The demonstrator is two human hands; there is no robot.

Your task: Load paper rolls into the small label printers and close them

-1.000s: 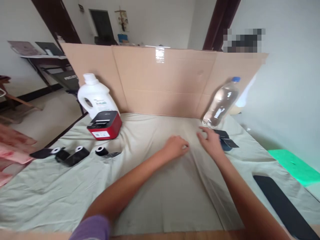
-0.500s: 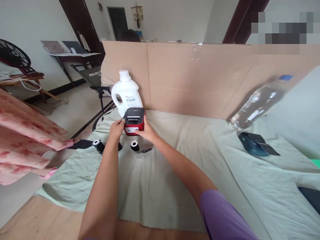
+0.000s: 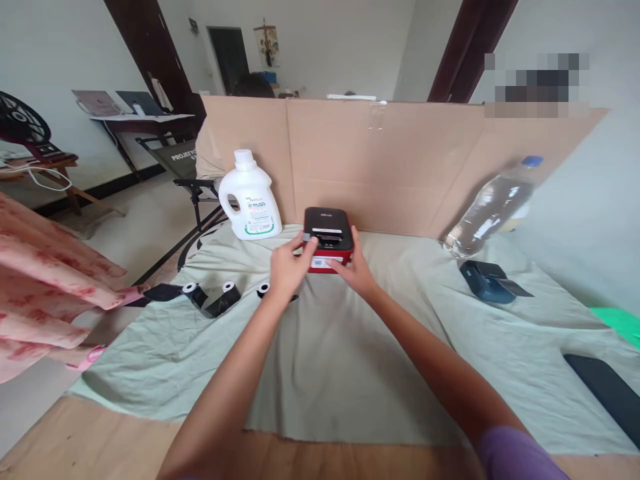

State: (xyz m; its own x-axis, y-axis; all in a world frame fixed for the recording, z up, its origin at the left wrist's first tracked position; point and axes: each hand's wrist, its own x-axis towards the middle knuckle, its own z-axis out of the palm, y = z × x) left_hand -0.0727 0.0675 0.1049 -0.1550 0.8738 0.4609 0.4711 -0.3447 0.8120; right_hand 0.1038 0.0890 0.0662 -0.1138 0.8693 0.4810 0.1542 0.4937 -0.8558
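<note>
Both my hands grip a small black and red label printer near the back of the cloth-covered table. My left hand clasps its left front corner, the thumb on the front edge. On the opposite side, my right hand has its fingers along the right wall and the thumb at the white label on the front. Whether the printer touches the cloth I cannot tell. Left of my hands lie a black roll with a white core, partly hidden by my left hand, and a joined pair of black rolls.
A white detergent jug stands behind on the left, against an upright cardboard sheet. At right are a leaning clear bottle, a dark blue device and a black flat object. Another person's pink floral clothing is at left.
My hands have carried the printer to the right, from in front of the jug to the middle. The jug's lower part and the paired rolls now show. The view has shifted slightly.
</note>
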